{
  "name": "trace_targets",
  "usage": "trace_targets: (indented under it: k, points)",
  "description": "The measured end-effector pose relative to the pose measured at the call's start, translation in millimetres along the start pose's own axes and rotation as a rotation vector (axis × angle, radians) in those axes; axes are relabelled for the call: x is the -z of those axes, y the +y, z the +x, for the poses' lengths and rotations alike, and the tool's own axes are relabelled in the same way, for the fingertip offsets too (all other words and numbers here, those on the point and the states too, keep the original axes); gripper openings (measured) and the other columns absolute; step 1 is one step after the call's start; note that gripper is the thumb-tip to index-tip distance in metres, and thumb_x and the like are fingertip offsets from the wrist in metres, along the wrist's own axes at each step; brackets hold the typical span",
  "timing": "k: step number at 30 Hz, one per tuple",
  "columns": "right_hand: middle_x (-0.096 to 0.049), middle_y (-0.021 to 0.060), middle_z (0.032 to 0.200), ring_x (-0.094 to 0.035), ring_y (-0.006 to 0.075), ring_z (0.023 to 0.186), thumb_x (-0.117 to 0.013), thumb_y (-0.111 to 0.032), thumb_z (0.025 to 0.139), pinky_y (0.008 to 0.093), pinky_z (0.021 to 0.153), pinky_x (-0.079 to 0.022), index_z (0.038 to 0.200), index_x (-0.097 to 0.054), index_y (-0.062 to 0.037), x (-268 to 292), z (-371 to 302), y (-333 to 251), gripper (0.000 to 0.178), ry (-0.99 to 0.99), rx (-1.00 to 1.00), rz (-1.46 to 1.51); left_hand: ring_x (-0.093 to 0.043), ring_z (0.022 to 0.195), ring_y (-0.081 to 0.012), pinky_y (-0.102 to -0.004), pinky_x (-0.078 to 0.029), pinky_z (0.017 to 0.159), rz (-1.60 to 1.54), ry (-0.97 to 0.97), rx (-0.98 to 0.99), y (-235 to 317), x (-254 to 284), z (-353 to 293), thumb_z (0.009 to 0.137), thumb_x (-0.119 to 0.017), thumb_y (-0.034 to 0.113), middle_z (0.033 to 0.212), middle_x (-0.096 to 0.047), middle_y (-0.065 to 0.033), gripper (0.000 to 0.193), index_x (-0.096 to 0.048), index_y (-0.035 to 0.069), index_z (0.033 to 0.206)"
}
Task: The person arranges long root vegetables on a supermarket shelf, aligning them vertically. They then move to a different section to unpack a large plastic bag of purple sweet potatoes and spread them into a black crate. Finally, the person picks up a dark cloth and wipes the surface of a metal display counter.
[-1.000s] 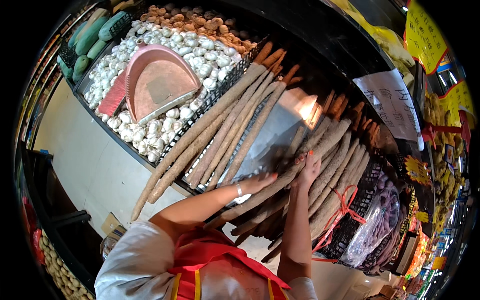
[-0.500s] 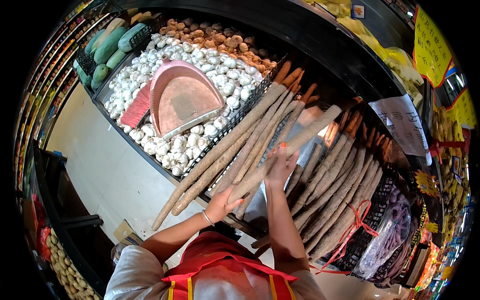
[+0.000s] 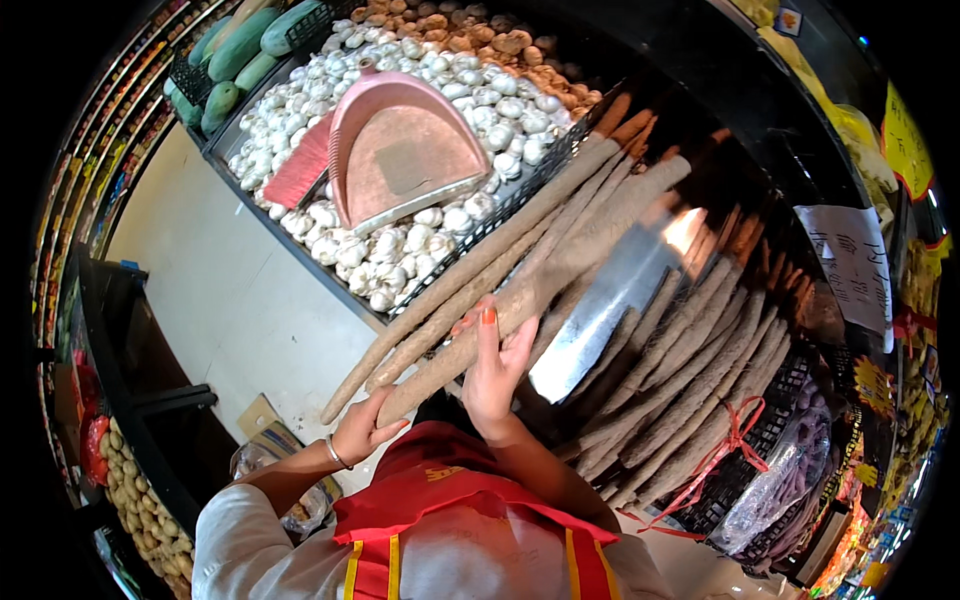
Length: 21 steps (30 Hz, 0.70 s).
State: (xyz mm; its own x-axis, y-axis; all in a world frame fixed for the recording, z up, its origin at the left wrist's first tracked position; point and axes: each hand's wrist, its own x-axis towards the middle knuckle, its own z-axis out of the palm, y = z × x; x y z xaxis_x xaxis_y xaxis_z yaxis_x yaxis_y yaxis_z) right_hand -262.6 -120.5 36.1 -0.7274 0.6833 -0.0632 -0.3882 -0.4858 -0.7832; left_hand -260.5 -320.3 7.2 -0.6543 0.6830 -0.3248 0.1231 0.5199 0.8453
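A long, thick Chinese yam (image 3: 575, 262) slants across the space in front of me, its near end low on the left and its far end up on the right. My left hand (image 3: 362, 428) is closed around the near end. Farther up, my right hand (image 3: 497, 370) wraps the same yam, its fingers partly hidden behind it. Several thinner yams (image 3: 520, 228) lie to the left, along the crate of garlic. To the right is a larger pile of yams (image 3: 680, 370), past a strip of bare shiny metal (image 3: 605, 310).
A pink dustpan (image 3: 405, 150) and a red brush (image 3: 300, 170) rest on white garlic (image 3: 395, 255). Green gourds (image 3: 240, 45) stand beyond, at far left. Red ribbon (image 3: 735, 430) ties yams near a black crate (image 3: 700, 500). A paper sign (image 3: 850, 265) hangs at right.
The held yam has come nearer and lower, toward my body. Both hands moved down and left with it, and the bare metal strip shows more.
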Motion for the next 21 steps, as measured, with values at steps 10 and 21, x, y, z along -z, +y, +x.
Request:
trace_targets:
  k: [10,21]
  points:
    - [-0.053,0.0067,0.085,-0.051,0.0123,0.070,-0.053,-0.011,0.088,0.0254,0.071,-0.043,0.134,-0.018,0.0042,7,88,-4,0.059,0.130,-0.063,-0.178,-0.056,0.073,-0.0359,-0.0374,-0.044,0.065,-0.151,0.042,-0.062,42,-13,64,0.083,-0.059,0.031,0.082,-0.057,-0.0205,0.045,-0.043,0.003,0.114]
    - [-0.054,0.0115,0.087,-0.054,0.0175,0.076,-0.056,-0.009,0.085,0.0297,0.076,-0.046,0.113,-0.040,0.0007,15,140,22,0.033,-0.015,-0.156,-0.278,-0.046,0.044,-0.0102,-0.0227,-0.039,0.043,-0.317,0.003,-0.015,20,5,106,0.086,-0.058,0.030,0.063,-0.052,-0.0044,0.053,-0.035,0.002,0.125]
